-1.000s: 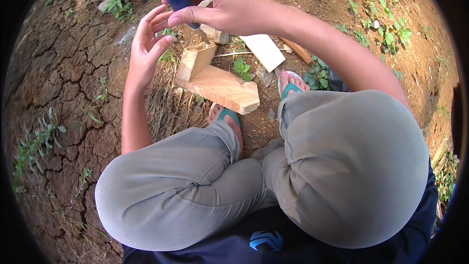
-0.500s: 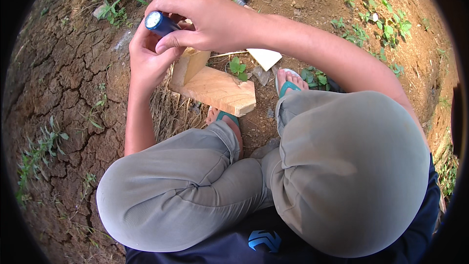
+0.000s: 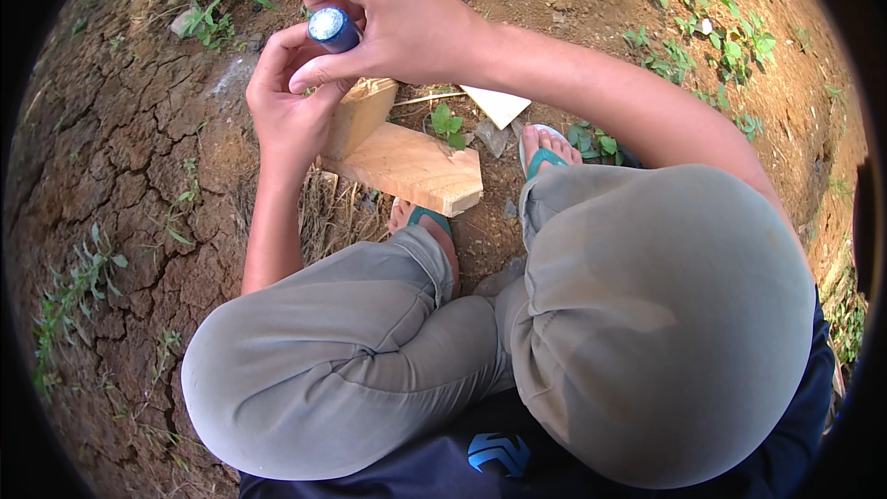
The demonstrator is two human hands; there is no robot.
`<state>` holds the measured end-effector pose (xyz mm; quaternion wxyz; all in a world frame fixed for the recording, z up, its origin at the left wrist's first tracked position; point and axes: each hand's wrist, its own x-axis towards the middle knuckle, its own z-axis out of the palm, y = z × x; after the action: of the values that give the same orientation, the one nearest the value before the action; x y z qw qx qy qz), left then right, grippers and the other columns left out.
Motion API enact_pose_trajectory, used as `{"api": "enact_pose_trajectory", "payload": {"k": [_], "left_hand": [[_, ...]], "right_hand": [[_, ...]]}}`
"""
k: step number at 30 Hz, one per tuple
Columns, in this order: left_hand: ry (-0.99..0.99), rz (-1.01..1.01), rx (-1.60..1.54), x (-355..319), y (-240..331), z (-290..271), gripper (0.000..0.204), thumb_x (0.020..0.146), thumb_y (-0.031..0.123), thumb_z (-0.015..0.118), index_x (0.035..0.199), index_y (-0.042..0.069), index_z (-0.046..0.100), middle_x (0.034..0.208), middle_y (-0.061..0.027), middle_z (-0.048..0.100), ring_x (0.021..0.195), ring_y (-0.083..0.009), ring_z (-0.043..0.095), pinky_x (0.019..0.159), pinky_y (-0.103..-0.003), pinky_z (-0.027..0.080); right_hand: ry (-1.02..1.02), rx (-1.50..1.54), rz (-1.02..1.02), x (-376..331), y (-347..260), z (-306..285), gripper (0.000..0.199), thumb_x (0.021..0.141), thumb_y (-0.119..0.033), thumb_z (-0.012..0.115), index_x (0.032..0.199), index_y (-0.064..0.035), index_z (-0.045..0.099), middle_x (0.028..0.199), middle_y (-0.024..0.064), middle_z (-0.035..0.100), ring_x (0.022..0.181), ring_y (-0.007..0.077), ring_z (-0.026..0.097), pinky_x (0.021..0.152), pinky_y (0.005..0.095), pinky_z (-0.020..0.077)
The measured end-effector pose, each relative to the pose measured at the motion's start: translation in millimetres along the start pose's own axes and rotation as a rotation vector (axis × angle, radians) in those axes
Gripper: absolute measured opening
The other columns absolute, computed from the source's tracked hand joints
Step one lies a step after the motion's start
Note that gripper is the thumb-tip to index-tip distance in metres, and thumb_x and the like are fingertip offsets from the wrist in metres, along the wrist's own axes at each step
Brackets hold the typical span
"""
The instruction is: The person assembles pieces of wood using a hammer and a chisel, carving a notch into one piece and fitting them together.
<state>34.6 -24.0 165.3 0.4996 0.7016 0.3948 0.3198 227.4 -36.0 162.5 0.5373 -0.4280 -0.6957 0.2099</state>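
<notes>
I see the right hand [image 3: 407, 20] clasp the blue handle [image 3: 334, 31], perhaps to steady it near the wooden block [image 3: 364, 115] — whether the left hand [image 3: 290, 115] grips, I cannot tell.

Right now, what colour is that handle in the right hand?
The handle is blue with a whitish end, clearest in the head view.

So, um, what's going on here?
A person is working with bare hands outdoors over dirt. The right hand grips a blue-handled tool, its tip hidden from view. The left hand is close beneath it; whether it touches the tool is unclear. Below, a wooden block stands at the left end of a flat board near the left foot.
</notes>
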Motion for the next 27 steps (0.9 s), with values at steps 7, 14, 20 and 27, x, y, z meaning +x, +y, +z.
{"api": "enact_pose_trajectory", "payload": {"k": [7, 14, 20, 27], "left_hand": [[0.059, 0.041, 0.035, 4, 2, 0, 0.036, 0.083, 0.005, 0.082, 0.113, -0.004, 0.065, 0.1, -0.0045, 0.069, 0.092, -0.0113, 0.066, 0.083, -0.027, 0.055], [0.033, -0.018, 0.091, -1, 14, 1, 0.03, 0.086, 0.005, 0.08, 0.113, -0.003, 0.069, 0.097, -0.0035, 0.071, 0.089, -0.0084, 0.065, 0.078, -0.025, 0.053], [-0.016, -0.015, 0.07, 0, 12, 0, 0.031, 0.089, 0.003, 0.078, 0.118, -0.003, 0.069, 0.1, -0.0039, 0.072, 0.091, -0.009, 0.065, 0.08, -0.026, 0.054], [0.023, -0.027, -0.111, 2, 11, 4, 0.037, 0.089, 0.003, 0.078, 0.122, -0.003, 0.062, 0.112, -0.0081, 0.07, 0.099, -0.0139, 0.067, 0.084, -0.029, 0.056]], "right_hand": [[0.105, -0.032, 0.015, 6, -11, 7, 0.05, 0.075, -0.047, 0.081, 0.091, -0.0039, 0.061, 0.082, 0.0109, 0.064, 0.079, 0.0277, 0.068, 0.069, 0.0384, 0.054], [-0.369, 0.139, 0.157, 28, -18, -32, 0.046, 0.079, -0.033, 0.081, 0.111, -0.0031, 0.066, 0.092, 0.0129, 0.069, 0.087, 0.0276, 0.069, 0.073, 0.0382, 0.0546], [-0.301, 0.288, 0.061, 29, -5, -38, 0.041, 0.07, -0.027, 0.086, 0.093, 0.0014, 0.068, 0.081, 0.0146, 0.064, 0.074, 0.0256, 0.066, 0.066, 0.0365, 0.0526], [-0.282, 0.309, 0.087, 29, -5, -33, 0.036, 0.073, -0.02, 0.082, 0.098, 0.0016, 0.07, 0.083, 0.016, 0.067, 0.078, 0.0276, 0.069, 0.072, 0.0383, 0.0554]]}}
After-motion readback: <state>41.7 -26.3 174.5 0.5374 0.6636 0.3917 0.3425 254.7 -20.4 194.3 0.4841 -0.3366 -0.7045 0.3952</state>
